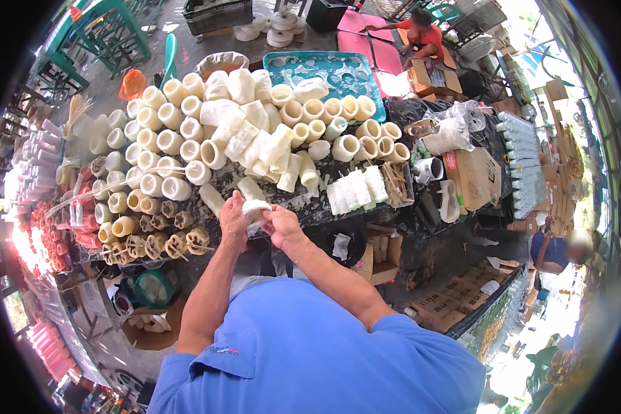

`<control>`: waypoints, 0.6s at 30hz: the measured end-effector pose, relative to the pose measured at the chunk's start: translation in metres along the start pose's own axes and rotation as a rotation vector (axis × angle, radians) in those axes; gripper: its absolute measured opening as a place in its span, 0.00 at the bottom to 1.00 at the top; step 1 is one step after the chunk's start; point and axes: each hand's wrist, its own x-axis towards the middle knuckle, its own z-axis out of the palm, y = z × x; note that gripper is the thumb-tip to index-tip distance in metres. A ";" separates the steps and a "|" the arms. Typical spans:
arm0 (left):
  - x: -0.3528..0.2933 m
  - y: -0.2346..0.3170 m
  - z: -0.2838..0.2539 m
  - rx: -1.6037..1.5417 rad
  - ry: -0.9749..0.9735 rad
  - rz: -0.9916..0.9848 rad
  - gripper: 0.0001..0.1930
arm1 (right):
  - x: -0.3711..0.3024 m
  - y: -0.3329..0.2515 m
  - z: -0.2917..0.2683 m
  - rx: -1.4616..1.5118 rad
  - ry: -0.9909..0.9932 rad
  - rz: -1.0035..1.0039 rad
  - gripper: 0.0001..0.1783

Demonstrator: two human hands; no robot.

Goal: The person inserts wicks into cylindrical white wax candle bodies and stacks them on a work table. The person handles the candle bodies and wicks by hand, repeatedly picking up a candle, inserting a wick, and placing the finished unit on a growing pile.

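Observation:
Above the table's near edge, my left hand [233, 219] and my right hand [283, 225] close round a whitish piece [254, 208] that looks like a short, hollow wax cylinder. Its lower part is hidden by my fingers. Just beyond it, two pale cylinders [212, 198] lie on the dark, flake-strewn tabletop [310, 201]. Many cream hollow cylinders [169, 142] with thick walls are massed to the left and ahead, their round openings showing. Whiter ones lie heaped [255, 141] in the middle.
At the back stands a blue-green tray [317, 69] with white residue. White blocks [355, 190], a bundle of sticks [395, 185] and a cardboard box [472, 178] are to the right. Brownish flower-shaped pieces [155, 245] line the left front. A person in red [421, 34] is at the far back.

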 end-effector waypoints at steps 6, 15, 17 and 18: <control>0.014 0.005 -0.026 -0.022 -0.034 -0.204 0.33 | 0.008 0.028 0.022 0.173 -0.324 -0.043 0.17; -0.016 0.012 -0.038 -0.169 -0.457 -0.178 0.22 | 0.006 -0.016 0.023 0.001 -0.366 0.104 0.18; -0.017 0.013 -0.035 -0.209 -0.472 -0.138 0.22 | -0.006 -0.014 0.030 -0.269 -0.249 -0.075 0.20; -0.016 0.013 -0.031 -0.229 -0.463 -0.123 0.21 | -0.012 -0.011 0.035 -0.464 -0.189 -0.219 0.21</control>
